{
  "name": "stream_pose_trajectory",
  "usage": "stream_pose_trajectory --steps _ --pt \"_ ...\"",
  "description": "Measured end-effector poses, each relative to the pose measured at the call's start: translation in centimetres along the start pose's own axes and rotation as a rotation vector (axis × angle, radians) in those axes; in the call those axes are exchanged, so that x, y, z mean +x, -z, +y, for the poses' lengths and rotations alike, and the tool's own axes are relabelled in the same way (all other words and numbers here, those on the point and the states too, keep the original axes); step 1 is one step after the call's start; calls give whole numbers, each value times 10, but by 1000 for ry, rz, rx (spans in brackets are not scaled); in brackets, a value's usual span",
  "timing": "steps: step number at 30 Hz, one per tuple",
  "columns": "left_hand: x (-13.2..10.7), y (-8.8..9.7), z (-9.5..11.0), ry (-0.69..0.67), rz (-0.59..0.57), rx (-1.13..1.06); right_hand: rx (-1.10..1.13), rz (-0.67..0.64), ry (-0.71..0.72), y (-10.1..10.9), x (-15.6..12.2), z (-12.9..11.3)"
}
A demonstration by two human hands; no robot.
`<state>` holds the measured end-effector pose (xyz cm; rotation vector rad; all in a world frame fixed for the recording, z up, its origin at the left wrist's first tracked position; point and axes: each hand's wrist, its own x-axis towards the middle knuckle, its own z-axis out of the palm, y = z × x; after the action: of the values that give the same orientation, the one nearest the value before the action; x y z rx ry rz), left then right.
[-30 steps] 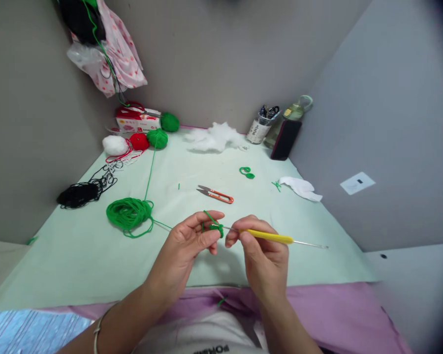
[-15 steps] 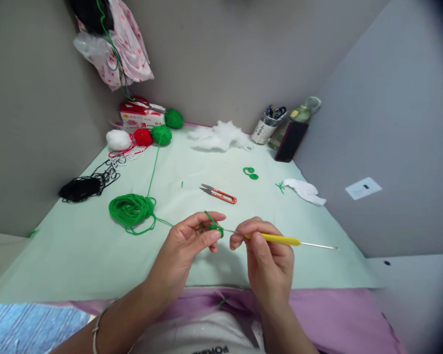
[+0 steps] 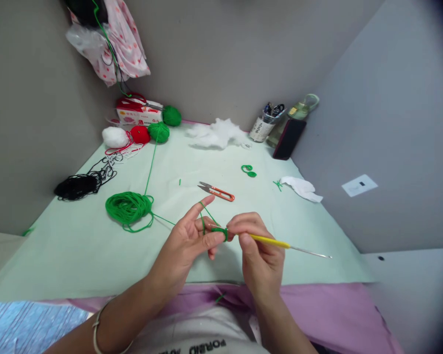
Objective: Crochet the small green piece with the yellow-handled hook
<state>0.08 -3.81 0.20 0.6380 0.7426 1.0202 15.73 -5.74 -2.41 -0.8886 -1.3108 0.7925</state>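
Note:
My left hand [image 3: 188,241] pinches a small green crochet piece [image 3: 220,232] between thumb and fingers, while its raised index finger carries a strand of green yarn. In my right hand [image 3: 260,255] is a crochet hook with a yellow handle [image 3: 269,241], gripped like a pen. The hook's left tip is at the crochet piece; its other metal end points right. My right fingertips are close against the piece and partly hide it. From the left hand the strand runs back to a loose coil of green yarn [image 3: 127,209] on the table.
Orange-handled thread snips [image 3: 217,191] lie beyond my hands. Behind are white stuffing [image 3: 219,133], a green yarn ball [image 3: 158,132], a red ball [image 3: 140,134] and a white ball [image 3: 114,137]. Black yarn [image 3: 76,187] lies left; a phone [image 3: 289,139] leans at back right.
My right hand has moved left with the hook, bringing its tip further over the crochet piece. My left index finger has lifted, stretching the yarn strand. The whole view has shifted slightly.

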Motion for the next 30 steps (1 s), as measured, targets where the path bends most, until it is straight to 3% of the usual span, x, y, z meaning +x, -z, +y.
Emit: stream_pose_trajectory --steps 12,19,24,30 --pt "3 7 -1 -74 67 25 346 103 -244 -4 8 3" --pt "3 9 1 -26 52 50 360 92 -284 -2 11 3" --pt "2 9 0 -31 47 56 257 27 -184 4 8 2" --pt "3 4 -2 -119 79 149 -134 -46 90 10 2 -7"
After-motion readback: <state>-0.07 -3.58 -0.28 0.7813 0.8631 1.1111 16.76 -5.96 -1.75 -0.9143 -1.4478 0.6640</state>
